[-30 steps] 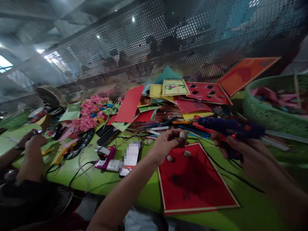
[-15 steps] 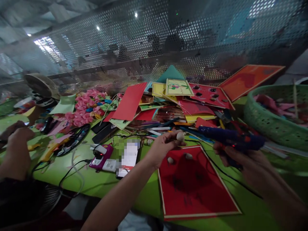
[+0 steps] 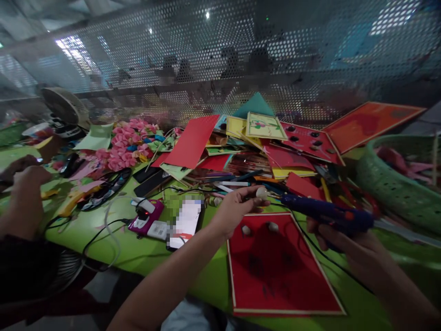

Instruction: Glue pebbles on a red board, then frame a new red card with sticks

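Note:
Between the fingertips of my left hand [image 3: 237, 204] is a small pale pebble [image 3: 261, 193], held above the far edge of a red card [image 3: 292, 266] with a light border. My right hand [image 3: 347, 234] grips a dark blue glue gun [image 3: 324, 211] by its handle, its nozzle pointing left, close to the pebble. Two similar pebbles, a left one [image 3: 245, 230] and a right one [image 3: 273, 226], lie on the upper part of the card. Dark marks show lower on the card. The gun's black cord runs across the card's right side.
A phone [image 3: 188, 218] and a purple power strip [image 3: 148, 218] lie left of my forearm. Behind are heaped coloured cards [image 3: 193, 140], pens and pink paper flowers [image 3: 129, 142]. A green basket [image 3: 396, 179] stands right. Another person's hands [image 3: 25, 179] are at far left.
The glue gun's nozzle has come slightly closer to the pebble in my left hand. The camera view has shifted a little. Both hands keep their hold.

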